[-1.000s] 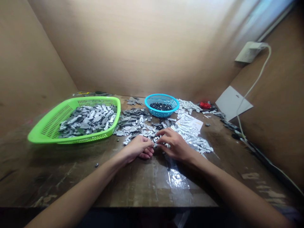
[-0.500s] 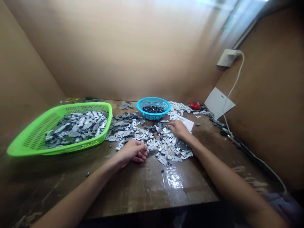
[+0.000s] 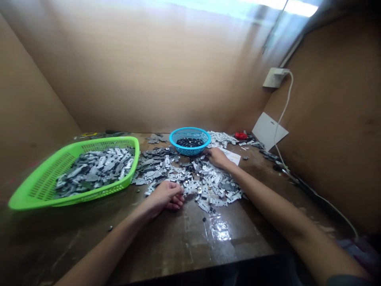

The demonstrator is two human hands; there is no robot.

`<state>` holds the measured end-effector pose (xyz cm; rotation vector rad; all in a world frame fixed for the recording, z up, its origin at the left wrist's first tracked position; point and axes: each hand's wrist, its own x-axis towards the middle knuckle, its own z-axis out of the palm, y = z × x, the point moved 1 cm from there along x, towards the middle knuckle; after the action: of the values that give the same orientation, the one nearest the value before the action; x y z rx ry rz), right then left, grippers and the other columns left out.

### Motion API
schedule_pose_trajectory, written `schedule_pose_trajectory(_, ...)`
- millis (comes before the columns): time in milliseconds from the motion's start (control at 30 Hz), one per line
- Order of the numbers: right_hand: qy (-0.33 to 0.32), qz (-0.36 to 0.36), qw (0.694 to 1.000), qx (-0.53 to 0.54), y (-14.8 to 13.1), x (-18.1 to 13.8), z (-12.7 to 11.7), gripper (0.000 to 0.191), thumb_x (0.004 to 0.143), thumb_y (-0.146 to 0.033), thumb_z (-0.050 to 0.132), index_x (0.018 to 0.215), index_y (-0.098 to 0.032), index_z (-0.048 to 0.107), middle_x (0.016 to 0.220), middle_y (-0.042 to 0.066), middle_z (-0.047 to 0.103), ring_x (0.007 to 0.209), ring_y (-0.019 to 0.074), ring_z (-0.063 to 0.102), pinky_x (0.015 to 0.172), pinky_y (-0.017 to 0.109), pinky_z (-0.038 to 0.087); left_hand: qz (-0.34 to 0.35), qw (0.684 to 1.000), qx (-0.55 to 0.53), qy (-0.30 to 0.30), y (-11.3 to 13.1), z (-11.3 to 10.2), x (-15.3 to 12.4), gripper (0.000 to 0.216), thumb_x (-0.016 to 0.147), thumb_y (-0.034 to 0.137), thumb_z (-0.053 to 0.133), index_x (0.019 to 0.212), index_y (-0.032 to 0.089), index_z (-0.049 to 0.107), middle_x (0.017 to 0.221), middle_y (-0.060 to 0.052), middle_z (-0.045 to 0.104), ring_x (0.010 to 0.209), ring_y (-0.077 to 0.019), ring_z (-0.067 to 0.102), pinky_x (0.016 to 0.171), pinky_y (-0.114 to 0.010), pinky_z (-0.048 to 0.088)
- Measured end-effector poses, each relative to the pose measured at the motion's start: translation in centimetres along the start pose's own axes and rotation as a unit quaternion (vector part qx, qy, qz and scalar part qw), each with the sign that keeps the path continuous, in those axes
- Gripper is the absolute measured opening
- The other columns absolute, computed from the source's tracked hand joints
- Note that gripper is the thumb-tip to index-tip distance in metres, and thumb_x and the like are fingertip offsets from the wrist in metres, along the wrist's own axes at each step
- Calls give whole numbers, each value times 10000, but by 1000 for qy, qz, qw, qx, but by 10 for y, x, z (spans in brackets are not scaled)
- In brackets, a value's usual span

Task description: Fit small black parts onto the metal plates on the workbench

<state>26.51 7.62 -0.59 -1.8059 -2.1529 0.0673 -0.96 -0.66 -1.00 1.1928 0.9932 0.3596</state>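
The right hand [image 3: 217, 157], its fingers' state untellable, touches metal pieces [image 3: 208, 183] beside the blue basket [image 3: 190, 140], the left hand [image 3: 165, 195] has its fingers curled together, and the right forearm [image 3: 268, 206] might sweep pieces off the worktop [image 3: 208, 246].

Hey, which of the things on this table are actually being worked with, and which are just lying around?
In hand: left hand and right hand at the loose metal pieces; blue basket; green basket.
Lying about: red item; white card; wall socket; cable.
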Motion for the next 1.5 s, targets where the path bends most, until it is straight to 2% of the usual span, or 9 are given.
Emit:
schedule_pose_trajectory(100, -5, -12, 1000, 2, 0, 1, -4, 217, 741, -137, 540, 887, -191, 691, 919, 55, 662, 883, 179, 569, 787, 228, 390, -1, 1000, 2, -4, 1, 0, -1, 280, 660, 383, 616, 714, 122, 529, 681, -56, 617, 534, -101, 564, 469, -187, 447)
schedule_pose_trajectory(233, 0, -29, 999, 19, -9, -23, -20, 211, 792, -196, 499, 897, -173, 682, 914, 68, 652, 854, 171, 571, 781, 249, 398, 5, 1000, 4, -2, -1, -1, 0, 295, 658, 399, 616, 729, 125, 534, 688, -57, 621, 548, -108, 573, 478, -193, 447)
schedule_pose_trajectory(300, 10, -53, 993, 106, -22, -41, -30, 236, 820, -226, 475, 955, -183, 663, 944, 52, 642, 862, 154, 569, 790, 252, 402, 5, 1000, 4, -3, -3, -1, 1, 294, 662, 402, 614, 730, 127, 535, 687, -50, 620, 561, -111, 579, 499, -203, 456)
schedule_pose_trajectory(367, -23, -41, 965, 259, -37, -59, -36, 257, 810, -296, 504, 990, -181, 649, 876, 46, 639, 785, 147, 575, 729, 260, 430, 4, 1000, 5, -4, -4, -1, 1, 296, 663, 407, 614, 729, 129, 535, 683, -45, 619, 564, -110, 581, 512, -209, 461)
schedule_pose_trajectory(467, -63, 28, 888, 455, -61, -78, -35, 348, 750, -355, 585, 1010, -125, 605, 753, 39, 604, 609, 116, 542, 600, 253, 450, 1, 1000, 7, -4, -3, 0, 1, 302, 666, 415, 610, 731, 129, 534, 682, -43, 617, 547, -101, 572, 504, -202, 454)
schedule_pose_trajectory(600, -83, 54, 838, 537, -81, -86, -25, 269, 690, -338, 649, 827, -109, 616, 661, 19, 578, 539, 87, 498, 530, 220, 418, 1, 1000, 12, -5, -2, 0, 0, 301, 677, 414, 604, 736, 128, 529, 684, -44, 614, 541, -95, 567, 503, -198, 452)
schedule_pose_trajectory(1033, -86, 101, 849, 511, -90, -87, -2, 217, 677, -322, 642, 777, -130, 631, 594, 12, 578, 511, 102, 493, 478, 214, 379, 0, 1000, 8, -8, -1, 0, 0, 290, 684, 405, 604, 741, 129, 536, 690, -46, 621, 552, -100, 577, 516, -204, 459)
schedule_pose_trajectory(1300, -84, 133, 805, 572, -92, -89, 1, 282, 626, -353, 690, 776, -132, 599, 607, 3, 572, 483, 83, 472, 471, 213, 388, -3, 1000, -13, -2, -2, -2, 1, 316, 650, 411, 642, 741, 125, 543, 691, -46, 621, 557, -95, 574, 532, -206, 460)
schedule_pose_trajectory(1500, -46, 147, 842, 516, -87, -92, 3, 305, 620, -392, 697, 748, -120, 646, 647, 19, 581, 475, 56, 401, 416, 179, 287, 2, 1000, -26, 7, 0, -1, -1, 328, 646, 407, 656, 759, 120, 541, 689, -41, 611, 554, -84, 563, 525, -190, 448)
